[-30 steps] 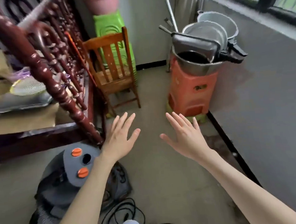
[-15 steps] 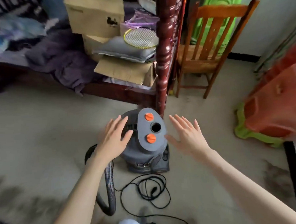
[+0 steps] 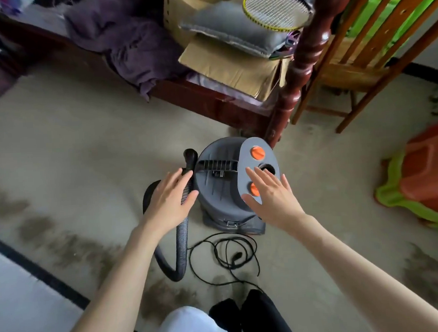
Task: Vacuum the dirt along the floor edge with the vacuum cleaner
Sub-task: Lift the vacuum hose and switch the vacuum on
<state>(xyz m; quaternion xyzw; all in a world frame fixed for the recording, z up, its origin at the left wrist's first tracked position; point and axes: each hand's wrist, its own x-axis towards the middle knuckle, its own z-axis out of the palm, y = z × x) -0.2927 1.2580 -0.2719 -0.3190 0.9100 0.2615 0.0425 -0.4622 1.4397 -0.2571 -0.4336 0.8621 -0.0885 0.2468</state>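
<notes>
A grey canister vacuum cleaner (image 3: 220, 191) with two orange knobs stands on the floor in the middle of the head view. Its dark ribbed hose (image 3: 180, 247) loops down on its left side, and a black power cord (image 3: 228, 257) lies coiled in front of it. My left hand (image 3: 170, 199) hovers with straight fingers over the hose at the vacuum's left side. My right hand (image 3: 272, 193) is spread flat above the vacuum's grey top panel, covering part of the lower knob. Neither holds anything. Brown dirt (image 3: 63, 244) runs along the floor beside the black edge strip (image 3: 39, 271) at the lower left.
A dark wooden bed frame (image 3: 306, 60) loaded with cardboard, a cushion, purple cloth and a racket stands behind the vacuum. A wooden chair (image 3: 384, 40) is at the upper right. An orange and green plastic stool (image 3: 424, 181) lies at the right. More dirt (image 3: 424, 271) marks the lower right floor.
The view has swung from the right wall and stool to the vacuum and tipped down over it. Both hands have come closer over the vacuum, still open.
</notes>
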